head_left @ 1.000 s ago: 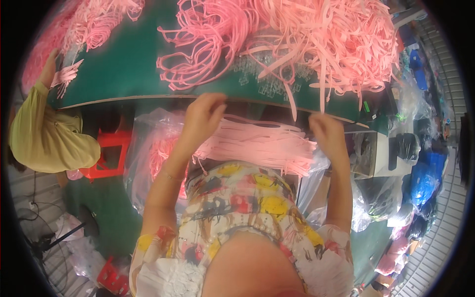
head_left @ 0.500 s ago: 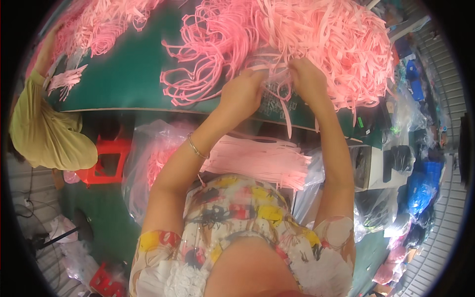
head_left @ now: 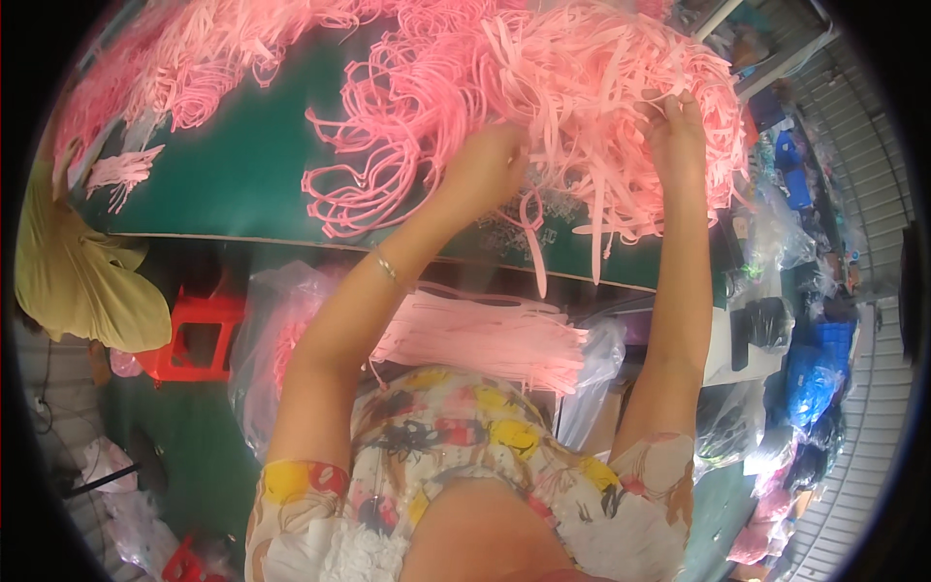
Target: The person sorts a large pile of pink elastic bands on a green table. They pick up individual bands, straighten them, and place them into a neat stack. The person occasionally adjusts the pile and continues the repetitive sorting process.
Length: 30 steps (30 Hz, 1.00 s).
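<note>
My left hand [head_left: 488, 170] is closed above the table edge. From it hangs a flat pink strap [head_left: 538, 257] with a small loop, its loose end pointing down past the edge. Clear small plastic pieces [head_left: 558, 209] lie just right of this hand. My right hand [head_left: 674, 141] rests at the right part of a large heap of flat pale-pink straps [head_left: 592, 82], its fingers apart among them. To the left of the heap, beyond my left hand, spreads a bunch of looped, deeper-pink straps [head_left: 373, 160].
Below the green table [head_left: 252, 165] edge, a stack of pink straps [head_left: 475, 335] lies before my body beside clear plastic bags. A red stool [head_left: 199, 335] and a person in an olive top [head_left: 78, 267] are at left. Bagged goods [head_left: 815, 378] line the right.
My right hand has left my left hand and moved right onto the strap heap, its fingers spreading. My left hand stays near the table edge with the strap. The view has shifted slightly.
</note>
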Tool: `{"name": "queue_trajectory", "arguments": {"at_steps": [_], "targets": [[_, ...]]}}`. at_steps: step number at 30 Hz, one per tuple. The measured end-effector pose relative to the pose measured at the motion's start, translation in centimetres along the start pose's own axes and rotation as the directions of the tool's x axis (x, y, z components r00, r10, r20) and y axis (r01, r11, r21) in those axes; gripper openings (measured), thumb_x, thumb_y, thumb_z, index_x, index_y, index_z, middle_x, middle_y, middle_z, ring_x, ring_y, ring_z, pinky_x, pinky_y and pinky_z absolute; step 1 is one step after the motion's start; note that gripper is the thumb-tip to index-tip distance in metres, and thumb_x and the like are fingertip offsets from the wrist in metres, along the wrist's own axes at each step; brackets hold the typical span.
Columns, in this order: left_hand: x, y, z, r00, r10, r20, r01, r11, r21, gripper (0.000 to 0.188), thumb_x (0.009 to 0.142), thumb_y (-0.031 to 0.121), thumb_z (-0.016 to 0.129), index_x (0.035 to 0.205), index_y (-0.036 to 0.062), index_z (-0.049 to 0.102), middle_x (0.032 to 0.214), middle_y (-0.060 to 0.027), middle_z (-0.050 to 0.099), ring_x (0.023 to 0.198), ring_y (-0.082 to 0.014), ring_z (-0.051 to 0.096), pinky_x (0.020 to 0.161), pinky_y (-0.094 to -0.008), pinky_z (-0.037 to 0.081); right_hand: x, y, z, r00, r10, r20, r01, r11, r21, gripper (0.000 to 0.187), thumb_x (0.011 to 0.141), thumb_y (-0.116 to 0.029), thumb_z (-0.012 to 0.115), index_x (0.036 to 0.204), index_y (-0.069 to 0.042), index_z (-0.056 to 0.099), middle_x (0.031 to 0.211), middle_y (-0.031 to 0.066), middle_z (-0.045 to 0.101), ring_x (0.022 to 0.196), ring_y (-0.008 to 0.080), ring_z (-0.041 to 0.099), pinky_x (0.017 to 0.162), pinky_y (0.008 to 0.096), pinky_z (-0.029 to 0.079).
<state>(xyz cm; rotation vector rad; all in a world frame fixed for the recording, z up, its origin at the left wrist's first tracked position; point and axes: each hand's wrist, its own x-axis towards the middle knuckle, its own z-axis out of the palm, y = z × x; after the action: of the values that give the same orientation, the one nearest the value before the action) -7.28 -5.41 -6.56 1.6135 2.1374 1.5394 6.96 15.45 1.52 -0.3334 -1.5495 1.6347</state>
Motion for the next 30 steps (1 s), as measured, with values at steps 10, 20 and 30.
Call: {"name": "queue_trajectory", "arguments": {"at_steps": [10,20,30], "targets": [[6.7,2.1,3.9,0.991,-0.123,0.060,0.121,0.992,0.048,0.046,0.072,0.030,0.067,0.111,0.0065,0.059,0.100,-0.0179,0.057,0.090,-0.0296,0.059,0.077,-0.0398,0.046,1.4,-4.8,-3.6,0.985,-0.151,-0.085,0.164,0.972,0.170,0.009,0.093,-0.010,0.042,0.101,-0.007,0.045,0.098,0.0132,0.058,0.083,0.0243,0.060,0.071,0.0365,0.050],[8.5,0.6,5.3,0.978,-0.097,0.183,0.038,0.953,0.299,0.030,0.075,0.019,0.059,0.105,0.0142,0.060,0.104,-0.0144,0.057,0.094,-0.0323,0.057,0.080,-0.0417,0.046,4.4,-12.3,-11.3,0.943,-0.329,-0.043,0.275,0.702,0.657,0.014,0.087,-0.009,0.046,0.099,-0.002,0.048,0.092,0.0109,0.057,0.085,0.0240,0.052,0.083,0.0426,0.043],[11.1,5.3,8.3,0.965,0.261,0.007,-0.240,0.898,-0.368,0.046,0.071,0.021,0.070,0.111,0.0025,0.057,0.113,-0.0171,0.056,0.104,-0.0287,0.054,0.088,-0.0389,0.044,1.3,-18.3,-8.4,0.929,-0.343,0.138,0.129,0.650,0.749,0.020,0.091,-0.016,0.041,0.089,0.001,0.051,0.086,0.0117,0.056,0.081,0.0232,0.050,0.077,0.0376,0.040]]}}
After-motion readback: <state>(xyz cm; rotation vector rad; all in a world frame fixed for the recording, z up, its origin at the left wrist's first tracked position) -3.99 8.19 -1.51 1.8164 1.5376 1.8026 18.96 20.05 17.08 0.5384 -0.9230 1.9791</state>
